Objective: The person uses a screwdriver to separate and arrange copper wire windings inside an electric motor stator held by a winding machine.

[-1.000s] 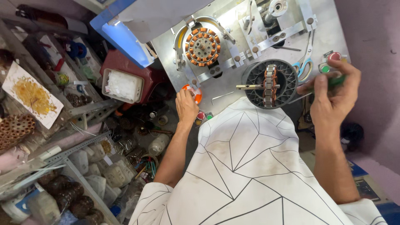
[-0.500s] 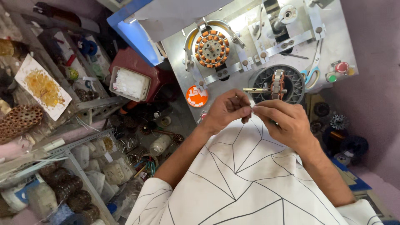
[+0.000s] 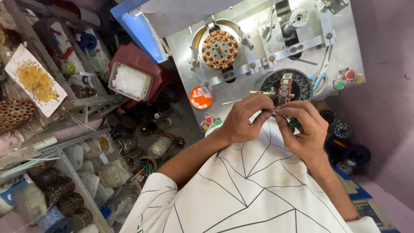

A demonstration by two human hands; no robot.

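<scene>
My left hand [image 3: 244, 118] and my right hand [image 3: 304, 127] meet at the near edge of a grey metal machine table [image 3: 258, 56]. Both pinch a thin wire or small piece between the fingertips; a bit of green shows under my right fingers. Just beyond them sits a dark round stator [image 3: 283, 88] with copper-wound poles and a brass shaft sticking out to its left. Further back a second stator with orange coils [image 3: 219, 49] is clamped in a ring fixture.
An orange round lid [image 3: 201, 97] and small red and green buttons [image 3: 210, 121] lie left of my hands. Scissors [image 3: 321, 77] and more buttons [image 3: 347, 77] sit right. A red stool with a white tray [image 3: 129, 82] and cluttered shelves of coils [image 3: 51, 190] fill the left.
My hands, one at the left buttons and one at the right buttons a second ago, have come together in front of the dark stator. The view shifted slightly.
</scene>
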